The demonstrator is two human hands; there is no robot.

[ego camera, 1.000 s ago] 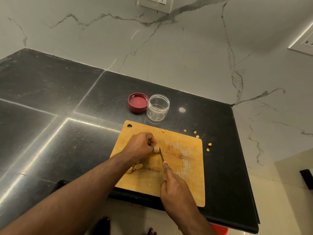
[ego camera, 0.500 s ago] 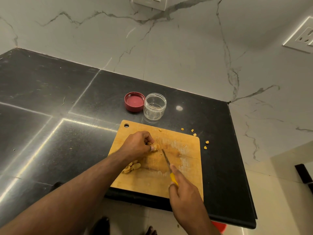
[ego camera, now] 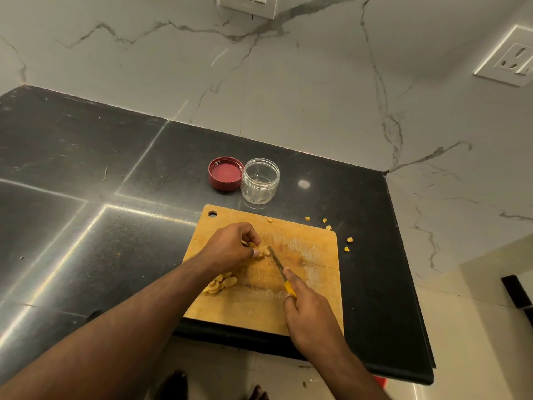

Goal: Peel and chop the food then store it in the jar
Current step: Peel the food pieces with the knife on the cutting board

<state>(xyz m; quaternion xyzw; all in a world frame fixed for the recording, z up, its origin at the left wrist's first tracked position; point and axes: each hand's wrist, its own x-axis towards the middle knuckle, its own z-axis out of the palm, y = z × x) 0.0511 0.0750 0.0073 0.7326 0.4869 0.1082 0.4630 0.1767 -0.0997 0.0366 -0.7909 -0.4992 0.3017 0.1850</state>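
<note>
On a wooden cutting board (ego camera: 311, 301), my left hand (ego camera: 230, 249) pinches a small pale piece of food (ego camera: 264, 251) against the wood. My right hand (ego camera: 308, 310) grips a yellow-handled knife (ego camera: 278, 264), whose blade tip rests beside that piece. A pile of pale cut slices (ego camera: 222, 284) lies under my left wrist. Behind the board stands a clear plastic jar (ego camera: 260, 180), open and nearly empty, with its red lid (ego camera: 225, 173) upside down to its left.
Small yellow scraps (ego camera: 328, 227) lie on the black counter (ego camera: 86, 197) past the board's far right corner. The counter ends at a marble wall behind and right. The near counter edge runs under the board; floor and feet show below.
The knife drew back from the food, then returned so its tip is at the piece again. My left hand stayed on the food. The view shifted slightly.
</note>
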